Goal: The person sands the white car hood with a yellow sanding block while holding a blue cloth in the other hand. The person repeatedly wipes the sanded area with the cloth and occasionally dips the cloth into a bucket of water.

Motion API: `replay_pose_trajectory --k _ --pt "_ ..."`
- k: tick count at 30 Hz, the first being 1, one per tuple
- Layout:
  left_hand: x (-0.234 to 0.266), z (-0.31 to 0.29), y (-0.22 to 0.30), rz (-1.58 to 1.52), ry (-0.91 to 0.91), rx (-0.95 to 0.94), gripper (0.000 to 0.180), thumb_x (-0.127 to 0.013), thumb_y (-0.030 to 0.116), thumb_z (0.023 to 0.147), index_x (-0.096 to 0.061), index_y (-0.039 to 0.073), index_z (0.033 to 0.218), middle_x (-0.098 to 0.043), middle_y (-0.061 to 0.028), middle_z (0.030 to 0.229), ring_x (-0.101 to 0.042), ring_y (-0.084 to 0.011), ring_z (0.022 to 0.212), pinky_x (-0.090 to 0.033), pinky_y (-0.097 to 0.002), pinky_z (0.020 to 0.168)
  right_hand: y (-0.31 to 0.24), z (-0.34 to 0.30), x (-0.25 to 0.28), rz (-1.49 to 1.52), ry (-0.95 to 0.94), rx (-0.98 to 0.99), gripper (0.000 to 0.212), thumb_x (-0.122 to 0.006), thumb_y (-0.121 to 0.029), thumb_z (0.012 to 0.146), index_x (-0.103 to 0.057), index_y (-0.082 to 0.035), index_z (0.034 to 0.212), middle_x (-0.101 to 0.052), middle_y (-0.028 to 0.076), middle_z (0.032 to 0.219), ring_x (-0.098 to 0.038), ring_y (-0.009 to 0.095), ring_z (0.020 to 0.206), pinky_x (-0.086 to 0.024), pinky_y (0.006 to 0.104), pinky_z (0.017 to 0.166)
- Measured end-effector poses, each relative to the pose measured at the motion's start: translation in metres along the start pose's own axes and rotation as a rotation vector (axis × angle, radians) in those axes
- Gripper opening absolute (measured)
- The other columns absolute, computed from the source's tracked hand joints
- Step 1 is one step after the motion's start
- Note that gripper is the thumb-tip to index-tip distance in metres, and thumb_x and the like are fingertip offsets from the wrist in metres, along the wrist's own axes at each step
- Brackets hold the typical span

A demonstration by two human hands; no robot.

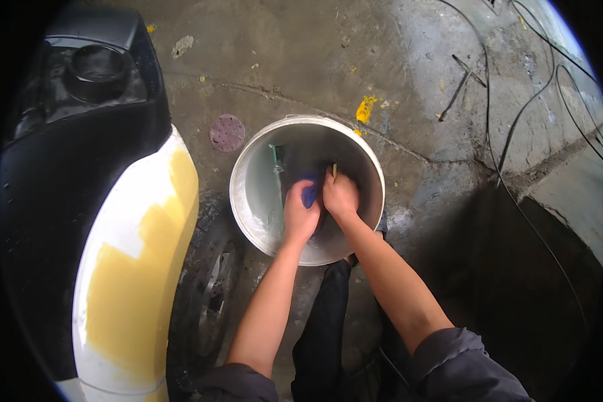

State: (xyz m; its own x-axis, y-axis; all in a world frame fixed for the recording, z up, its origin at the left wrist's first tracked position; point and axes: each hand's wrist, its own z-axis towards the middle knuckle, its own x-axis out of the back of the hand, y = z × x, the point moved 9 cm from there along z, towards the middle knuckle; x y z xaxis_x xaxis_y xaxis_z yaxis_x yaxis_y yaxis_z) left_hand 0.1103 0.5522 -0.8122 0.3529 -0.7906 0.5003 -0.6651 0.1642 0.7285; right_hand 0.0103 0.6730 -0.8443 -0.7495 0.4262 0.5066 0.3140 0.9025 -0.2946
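Both of my hands reach down into a whitish round bucket (253,208) standing between my feet and the car. Cloudy liquid appears to lie inside it. My left hand (303,213) is closed around a small blue piece (309,194), whose kind I cannot make out. Just to its right, my right hand (342,195) pinches a thin tan strip (335,171) that stands up between the fingers. A narrow green object (275,154) rests against the bucket's inner left side, partly wet. The undersides of both hands are hidden.
At left stands a car's white fender (90,275) with tan filler patches (130,288), above a tire (214,295). A pinkish perforated sanding disc (227,132) lies on the concrete floor. Yellow lumps (365,108) are beyond the bucket; black cables (487,100) trail along the right.
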Motion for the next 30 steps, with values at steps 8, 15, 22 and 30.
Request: replay_pose_trajectory --k 8,15,22,30 --pt "0.021 -0.001 0.029 0.144 -0.132 0.109 0.034 -0.076 0.013 0.085 -0.076 0.007 0.119 -0.077 -0.0226 0.115 -0.075 -0.0412 0.106 -0.059 -0.0454 0.093 -0.010 -0.005 -0.001 -0.053 -0.022 0.125 0.034 -0.059 -0.030 0.102 -0.070 -0.004 0.121 -0.074 0.029 0.109 -0.071 0.048 0.107 -0.057 0.0568 0.093" --pt "0.235 -0.132 0.230 -0.220 0.037 0.002 0.025 -0.073 0.009 0.082 -0.077 0.002 0.105 -0.080 -0.0081 0.104 -0.075 -0.0163 0.095 -0.057 -0.0320 0.089 -0.006 -0.130 0.125 0.012 0.078 0.435 0.052 -0.049 -0.050 0.109 -0.072 -0.003 0.116 -0.073 0.031 0.108 -0.068 0.051 0.105 -0.054 0.0545 0.087" --pt "0.606 -0.367 0.552 -0.481 0.400 -0.430 0.031 -0.075 0.007 0.085 -0.070 0.002 0.115 -0.069 -0.0062 0.120 -0.062 -0.0160 0.114 -0.046 -0.0309 0.103 -0.058 -0.153 0.330 -0.121 0.206 0.408 0.063 -0.051 -0.055 0.107 -0.071 0.004 0.108 -0.074 0.031 0.098 -0.073 0.050 0.099 -0.056 0.0566 0.082" --pt "0.863 -0.525 0.604 -0.148 0.889 -0.795 0.031 -0.072 0.010 0.091 -0.071 0.005 0.121 -0.068 -0.0034 0.116 -0.063 -0.0118 0.101 -0.050 -0.0247 0.090 -0.103 -0.217 0.461 0.353 0.196 0.264 0.072 -0.047 -0.065 0.107 -0.057 -0.004 0.144 -0.063 0.018 0.133 -0.067 0.042 0.113 -0.062 0.0547 0.073"
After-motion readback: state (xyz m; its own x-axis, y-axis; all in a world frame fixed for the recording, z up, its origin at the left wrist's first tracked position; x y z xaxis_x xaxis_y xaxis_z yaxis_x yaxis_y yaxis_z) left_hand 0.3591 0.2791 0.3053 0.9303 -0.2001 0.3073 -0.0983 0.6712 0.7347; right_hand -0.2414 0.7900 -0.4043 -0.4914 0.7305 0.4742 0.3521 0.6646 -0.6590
